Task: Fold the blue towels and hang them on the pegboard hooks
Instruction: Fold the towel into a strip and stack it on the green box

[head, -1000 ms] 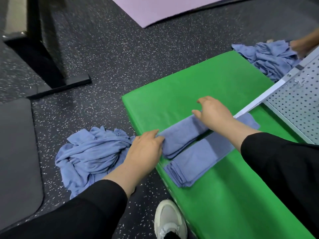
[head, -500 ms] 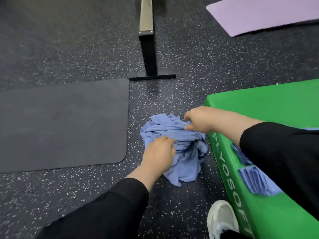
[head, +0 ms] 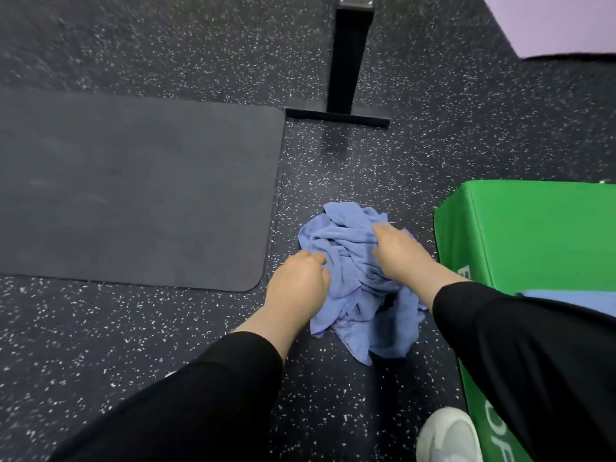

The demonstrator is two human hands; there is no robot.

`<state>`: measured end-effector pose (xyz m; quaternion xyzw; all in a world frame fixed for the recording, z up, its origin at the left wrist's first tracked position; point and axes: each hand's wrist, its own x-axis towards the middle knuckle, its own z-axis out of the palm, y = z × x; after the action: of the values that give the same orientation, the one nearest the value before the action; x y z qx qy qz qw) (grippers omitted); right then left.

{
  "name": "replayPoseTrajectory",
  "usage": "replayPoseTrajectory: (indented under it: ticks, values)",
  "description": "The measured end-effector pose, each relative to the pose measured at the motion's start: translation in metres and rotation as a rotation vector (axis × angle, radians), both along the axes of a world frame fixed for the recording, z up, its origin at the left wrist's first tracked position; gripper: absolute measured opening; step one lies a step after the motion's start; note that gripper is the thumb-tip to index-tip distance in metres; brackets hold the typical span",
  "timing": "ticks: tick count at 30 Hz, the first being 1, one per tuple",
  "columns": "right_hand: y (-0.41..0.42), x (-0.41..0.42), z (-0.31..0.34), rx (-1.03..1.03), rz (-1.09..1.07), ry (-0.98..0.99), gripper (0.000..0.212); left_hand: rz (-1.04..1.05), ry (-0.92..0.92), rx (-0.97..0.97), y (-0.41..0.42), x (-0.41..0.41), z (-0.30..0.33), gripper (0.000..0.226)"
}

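A crumpled heap of blue towels [head: 350, 258] lies on the speckled floor just left of the green foam box [head: 533, 235]. My left hand [head: 296, 288] grips the heap's left side with curled fingers. At the heap's upper right, my right hand [head: 400, 251] is down on the cloth with its fingers dug into the folds. A strip of folded blue towel [head: 566, 300] shows on top of the green box behind my right sleeve. The pegboard is out of view.
A dark grey mat [head: 133, 195] covers the floor to the left. A black stand foot [head: 346, 95] rises behind the heap. A lilac mat [head: 560, 21] is at the top right corner. My white shoe [head: 446, 435] is by the box's base.
A second ago both hands were on the folded towels atop the green box. They moved down to the floor heap, and my right hand has since settled onto the cloth.
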<state>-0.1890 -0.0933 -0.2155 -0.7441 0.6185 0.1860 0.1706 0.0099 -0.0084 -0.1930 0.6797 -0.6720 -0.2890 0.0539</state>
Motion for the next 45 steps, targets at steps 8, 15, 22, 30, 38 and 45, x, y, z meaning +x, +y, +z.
replayPoseTrajectory:
  ticks: [8,15,22,30,38,45]
  values:
    - [-0.001,-0.004,-0.039,-0.036,-0.101,-0.039,0.028,0.011,0.054,0.017,-0.015,-0.016,-0.008,0.030]
    - [0.000,-0.002,-0.030,-0.212,-0.194,-0.126,0.018,-0.012,0.054,-0.008,-0.007,-0.020,-0.003,0.030]
    - [-0.012,0.019,0.058,-0.149,-0.238,-0.485,0.013,0.028,0.123,-0.104,-0.012,-0.020,0.041,0.033]
    - [0.034,0.034,0.209,-0.162,-0.149,-0.657,0.014,0.056,0.359,-0.125,0.001,-0.018,0.142,0.037]
    - [0.113,0.021,0.308,-0.366,-0.225,-0.900,0.022,0.115,0.478,-0.185,0.056,-0.008,0.250,0.013]
    - [0.158,0.025,0.329,-0.417,-0.179,-0.999,0.014,0.066,0.540,-0.222,0.095,0.010,0.311,0.017]
